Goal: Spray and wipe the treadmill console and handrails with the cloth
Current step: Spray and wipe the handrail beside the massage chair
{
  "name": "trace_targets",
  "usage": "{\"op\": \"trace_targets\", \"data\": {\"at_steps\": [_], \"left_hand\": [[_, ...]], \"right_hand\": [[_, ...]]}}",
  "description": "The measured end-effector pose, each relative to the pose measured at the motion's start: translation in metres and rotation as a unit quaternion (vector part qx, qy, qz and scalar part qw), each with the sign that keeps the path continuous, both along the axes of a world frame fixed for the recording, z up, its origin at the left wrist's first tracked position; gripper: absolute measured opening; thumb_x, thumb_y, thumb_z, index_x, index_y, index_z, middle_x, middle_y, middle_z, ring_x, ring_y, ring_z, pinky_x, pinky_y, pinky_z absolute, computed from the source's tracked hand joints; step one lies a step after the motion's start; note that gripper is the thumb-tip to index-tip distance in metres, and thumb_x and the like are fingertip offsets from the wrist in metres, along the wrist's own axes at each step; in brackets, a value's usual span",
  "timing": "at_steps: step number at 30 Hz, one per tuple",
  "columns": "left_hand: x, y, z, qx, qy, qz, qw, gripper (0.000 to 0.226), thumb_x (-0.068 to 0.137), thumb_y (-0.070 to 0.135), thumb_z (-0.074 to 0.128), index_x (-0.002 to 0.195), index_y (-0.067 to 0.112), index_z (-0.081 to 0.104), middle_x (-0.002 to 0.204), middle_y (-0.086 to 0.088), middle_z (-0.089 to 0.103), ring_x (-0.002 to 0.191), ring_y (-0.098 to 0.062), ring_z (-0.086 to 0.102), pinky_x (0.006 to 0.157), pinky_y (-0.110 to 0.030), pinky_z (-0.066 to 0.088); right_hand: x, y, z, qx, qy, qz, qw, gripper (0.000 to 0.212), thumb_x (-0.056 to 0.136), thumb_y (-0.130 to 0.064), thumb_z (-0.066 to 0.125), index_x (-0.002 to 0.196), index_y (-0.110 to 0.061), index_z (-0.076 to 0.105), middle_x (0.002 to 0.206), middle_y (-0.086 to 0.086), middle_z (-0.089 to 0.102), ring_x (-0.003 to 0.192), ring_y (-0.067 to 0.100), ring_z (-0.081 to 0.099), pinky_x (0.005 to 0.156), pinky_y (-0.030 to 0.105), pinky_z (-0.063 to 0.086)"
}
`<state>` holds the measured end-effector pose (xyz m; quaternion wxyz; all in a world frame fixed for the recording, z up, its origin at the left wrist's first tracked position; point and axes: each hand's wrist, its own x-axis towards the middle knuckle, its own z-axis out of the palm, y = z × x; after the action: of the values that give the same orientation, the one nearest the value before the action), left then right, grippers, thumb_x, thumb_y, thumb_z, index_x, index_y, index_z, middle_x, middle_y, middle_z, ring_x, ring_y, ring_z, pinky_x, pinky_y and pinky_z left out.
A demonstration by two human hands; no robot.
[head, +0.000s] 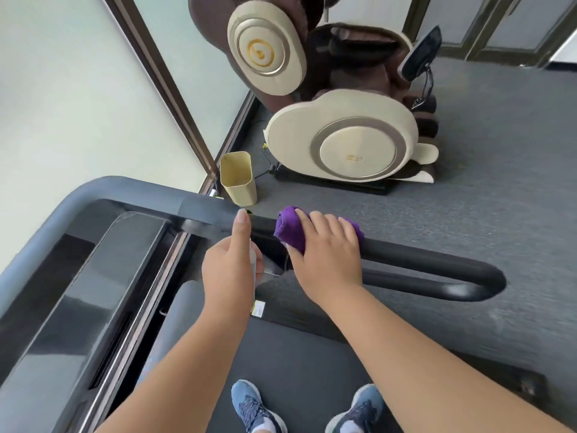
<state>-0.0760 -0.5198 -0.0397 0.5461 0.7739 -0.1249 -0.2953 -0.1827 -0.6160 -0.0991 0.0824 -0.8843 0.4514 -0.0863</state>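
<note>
The person stood on the treadmill belt (296, 354), both arms out toward the right-side handrail (437, 264). The right hand (327, 257) lay over the purple cloth (290, 229), fingers spread fairly flat and pressing it onto the top of the rail, near where the rail meets the console frame. It looked like a press rather than a clenched hold, w/ the thumb tucked along the cloth's near edge.

The left hand (229, 270) was just beside it, wrapped around a pale spray bottle (256, 260), of which only a sliver showed past the palm. The index finger pointed up and forward, prob. resting on the nozzle head, though I couldn't see the nozzle itself.

The console (103, 276) sat at the left, dark and glossy. I couldn't tell whether it was wet, wiped or untouched; same for the far handrail, which was out of sight.

My read: the job was mid-way at best. The wipe was at the front end of the right rail, so the rest of that loop, back to its rounded end, still seemed to need a pass. Console status unknown.

Beyond the rail stood a beige bin (239, 178) and a massage chair (343, 142) on the carpet.
</note>
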Motion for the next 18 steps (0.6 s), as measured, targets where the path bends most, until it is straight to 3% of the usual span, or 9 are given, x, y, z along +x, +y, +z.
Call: {"op": "trace_targets", "data": {"at_steps": [5,10,12,15,17,18], "left_hand": [[-0.065,-0.037,-0.005,0.019,0.025,-0.009,0.999,0.076,0.095,0.072,0.050,0.071,0.000,0.060,0.061,-0.010,0.058,0.060,-0.026,0.055,0.066,-0.039,0.050],[-0.111,-0.065,-0.009,0.030,0.043,-0.038,0.998,0.072,0.097,0.072,0.048,0.072,0.006,0.061,0.068,-0.011,0.061,0.067,-0.025,0.059,0.067,-0.037,0.052],[-0.119,-0.069,-0.010,0.034,0.047,-0.042,0.997,0.073,0.097,0.072,0.046,0.072,0.005,0.060,0.069,-0.013,0.060,0.068,-0.027,0.058,0.066,-0.034,0.049],[-0.117,-0.066,-0.012,0.031,0.060,-0.042,0.997,0.073,0.095,0.074,0.048,0.071,0.007,0.060,0.066,-0.010,0.060,0.066,-0.025,0.059,0.070,-0.036,0.052],[-0.105,-0.058,-0.012,0.039,0.061,-0.036,0.997,0.074,0.093,0.076,0.048,0.070,0.007,0.061,0.063,-0.008,0.061,0.063,-0.025,0.059,0.073,-0.039,0.053],[-0.097,-0.053,-0.013,0.043,0.060,-0.029,0.997,0.074,0.093,0.077,0.048,0.071,0.007,0.061,0.063,-0.008,0.061,0.063,-0.025,0.059,0.072,-0.039,0.053]], "right_hand": [[-0.114,-0.021,-0.005,-0.012,0.015,-0.037,0.999,0.063,0.095,-0.052,0.045,0.150,-0.022,0.050,0.127,-0.004,0.057,0.124,0.024,0.053,0.121,0.045,0.031],[-0.212,-0.042,-0.012,-0.025,-0.032,-0.105,0.994,0.049,0.099,-0.048,0.046,0.142,-0.025,0.055,0.129,-0.008,0.060,0.128,0.022,0.053,0.123,0.045,0.029],[-0.232,-0.048,-0.016,0.001,-0.108,-0.156,0.982,0.042,0.100,-0.047,0.043,0.132,-0.024,0.060,0.125,-0.007,0.062,0.124,0.022,0.053,0.119,0.042,0.030],[-0.236,-0.057,-0.017,0.073,-0.235,-0.254,0.935,0.044,0.098,-0.048,0.037,0.109,-0.018,0.066,0.111,-0.003,0.067,0.114,0.027,0.055,0.106,0.036,0.033],[-0.224,-0.058,-0.012,0.078,-0.261,-0.309,0.911,0.043,0.095,-0.047,0.035,0.092,-0.015,0.064,0.099,0.001,0.068,0.106,0.033,0.057,0.101,0.039,0.036],[-0.214,-0.056,-0.009,0.069,-0.247,-0.326,0.910,0.040,0.095,-0.046,0.036,0.088,-0.016,0.062,0.098,0.002,0.068,0.107,0.033,0.058,0.106,0.045,0.037]]}}
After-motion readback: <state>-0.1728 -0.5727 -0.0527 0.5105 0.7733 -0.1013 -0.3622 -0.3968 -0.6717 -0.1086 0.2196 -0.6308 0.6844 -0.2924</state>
